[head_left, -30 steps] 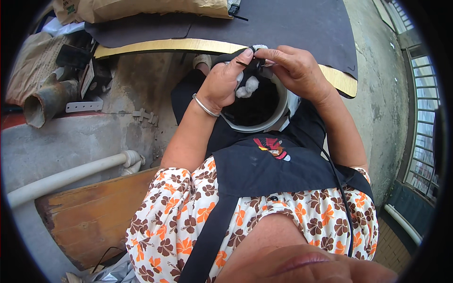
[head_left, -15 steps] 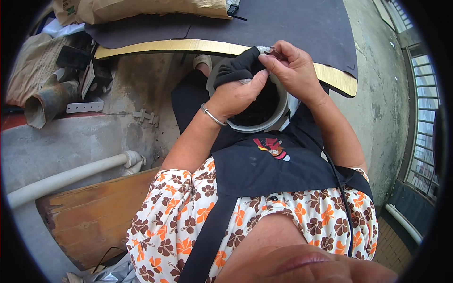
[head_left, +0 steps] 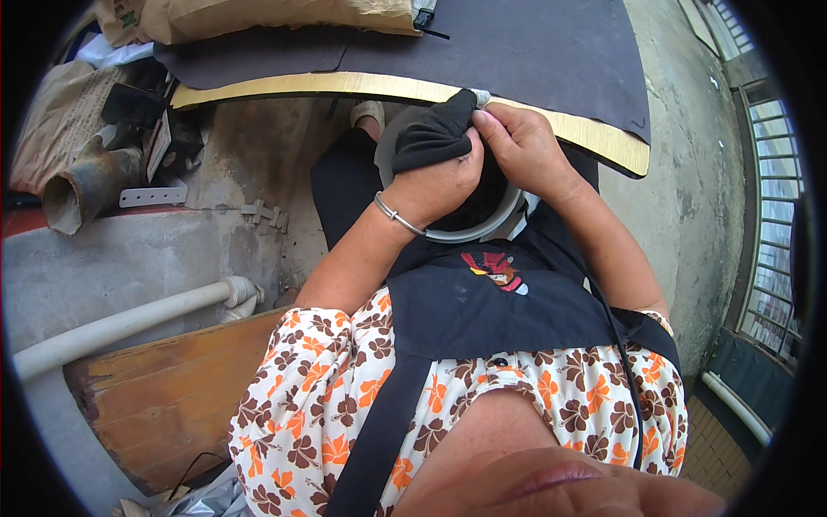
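A soft piece of black cloth (head_left: 431, 133), bunched up and with a small pale grey-white patch (head_left: 482, 98) at its far end, is in my left hand (head_left: 438, 185). The fingers of that hand are closed round its near side. My right hand (head_left: 527, 153) pinches the cloth's right edge, close to the pale patch, with thumb and forefinger. Anything small inside that pinch is hidden. Below both hands stands a grey-white bucket (head_left: 487, 231) between my knees, with dark contents that I cannot make out.
A table with a dark cover (head_left: 517, 60) and a gold edge (head_left: 284, 86) lies just beyond my hands. Brown paper sacks (head_left: 258, 13) rest on its far left. Left of me are a rusty pipe piece (head_left: 90, 185), a white pipe (head_left: 129, 326) and a wooden board (head_left: 181, 392).
My right hand has turned and drawn down slightly, and a small dark reddish thing at its fingertips no longer shows. The black cloth has spread and tilted upward in my left hand.
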`<action>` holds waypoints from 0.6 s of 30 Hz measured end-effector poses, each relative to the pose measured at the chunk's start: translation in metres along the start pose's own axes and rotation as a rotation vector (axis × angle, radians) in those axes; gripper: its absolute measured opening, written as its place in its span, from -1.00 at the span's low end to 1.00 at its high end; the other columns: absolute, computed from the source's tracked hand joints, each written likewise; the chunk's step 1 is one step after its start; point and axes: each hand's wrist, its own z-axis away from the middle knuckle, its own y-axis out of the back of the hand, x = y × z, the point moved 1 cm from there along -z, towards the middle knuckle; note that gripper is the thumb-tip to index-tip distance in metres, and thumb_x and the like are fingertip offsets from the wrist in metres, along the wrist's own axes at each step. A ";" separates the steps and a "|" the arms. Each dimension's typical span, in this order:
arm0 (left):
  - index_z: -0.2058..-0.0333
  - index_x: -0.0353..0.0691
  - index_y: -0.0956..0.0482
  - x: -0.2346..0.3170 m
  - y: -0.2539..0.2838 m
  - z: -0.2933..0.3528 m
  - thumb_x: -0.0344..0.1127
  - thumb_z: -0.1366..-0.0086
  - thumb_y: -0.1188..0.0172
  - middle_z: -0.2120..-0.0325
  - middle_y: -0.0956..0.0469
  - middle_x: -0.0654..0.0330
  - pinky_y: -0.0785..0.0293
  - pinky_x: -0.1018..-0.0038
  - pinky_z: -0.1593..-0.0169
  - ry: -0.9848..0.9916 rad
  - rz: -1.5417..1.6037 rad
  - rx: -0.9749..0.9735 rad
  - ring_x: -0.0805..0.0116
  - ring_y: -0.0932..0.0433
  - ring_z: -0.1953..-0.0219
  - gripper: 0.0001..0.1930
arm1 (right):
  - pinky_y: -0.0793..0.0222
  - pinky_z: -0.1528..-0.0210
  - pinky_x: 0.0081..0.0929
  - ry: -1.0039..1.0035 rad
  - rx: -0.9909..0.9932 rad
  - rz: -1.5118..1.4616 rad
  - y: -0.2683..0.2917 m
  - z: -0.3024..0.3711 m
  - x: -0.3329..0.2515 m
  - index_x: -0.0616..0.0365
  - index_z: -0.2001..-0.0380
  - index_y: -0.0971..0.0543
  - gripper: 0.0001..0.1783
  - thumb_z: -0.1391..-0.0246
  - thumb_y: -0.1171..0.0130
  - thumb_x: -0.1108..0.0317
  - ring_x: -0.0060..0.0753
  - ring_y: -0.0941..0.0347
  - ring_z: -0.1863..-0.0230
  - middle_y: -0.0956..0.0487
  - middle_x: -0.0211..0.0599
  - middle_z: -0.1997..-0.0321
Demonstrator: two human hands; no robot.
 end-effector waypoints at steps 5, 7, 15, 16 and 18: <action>0.14 -0.37 -0.42 -0.001 0.003 -0.002 -0.42 -0.13 -0.01 0.37 -0.52 -0.01 -0.40 0.37 0.18 0.142 0.341 0.068 0.15 -0.50 0.32 -0.70 | -0.26 0.37 -0.57 -0.068 -0.137 -0.240 0.005 -0.001 0.003 0.28 0.41 -0.48 -0.71 -0.17 0.02 0.23 -0.63 -0.25 0.45 -0.45 -0.48 0.51; 0.09 -0.36 -0.39 -0.002 0.015 -0.005 -0.40 -0.17 -0.04 0.43 -0.51 0.13 -0.40 0.48 0.21 0.316 0.493 0.007 0.36 -0.48 0.37 -0.68 | -0.30 0.28 -0.61 -0.131 -0.128 -0.318 0.009 0.002 0.001 0.26 0.32 -0.51 -0.74 -0.15 -0.02 0.26 -0.65 -0.31 0.38 -0.49 -0.50 0.42; 0.09 -0.36 -0.40 -0.009 0.016 -0.004 -0.38 -0.20 -0.03 0.48 -0.48 0.27 -0.37 0.59 0.31 0.586 0.876 0.000 0.54 -0.40 0.44 -0.70 | -0.34 0.20 -0.67 -0.045 -0.172 -0.110 0.024 0.003 0.001 0.25 0.23 -0.53 -0.80 -0.03 -0.11 0.49 -0.67 -0.40 0.31 -0.53 -0.46 0.33; 0.12 -0.36 -0.41 -0.011 0.015 -0.004 -0.36 -0.20 -0.03 0.48 -0.48 0.27 -0.36 0.59 0.32 0.576 0.790 0.005 0.55 -0.38 0.46 -0.71 | -0.34 0.22 -0.69 0.075 -0.135 -0.049 0.026 0.003 -0.003 0.24 0.25 -0.54 -0.82 -0.02 -0.12 0.50 -0.69 -0.39 0.33 -0.52 -0.47 0.33; 0.16 -0.35 -0.42 -0.012 0.014 -0.004 -0.36 -0.19 -0.02 0.49 -0.47 0.28 -0.36 0.59 0.32 0.480 0.773 -0.029 0.55 -0.38 0.46 -0.74 | -0.34 0.24 -0.70 0.024 -0.115 -0.200 0.022 0.000 -0.009 0.24 0.28 -0.53 -0.84 -0.02 -0.12 0.51 -0.71 -0.39 0.34 -0.51 -0.49 0.36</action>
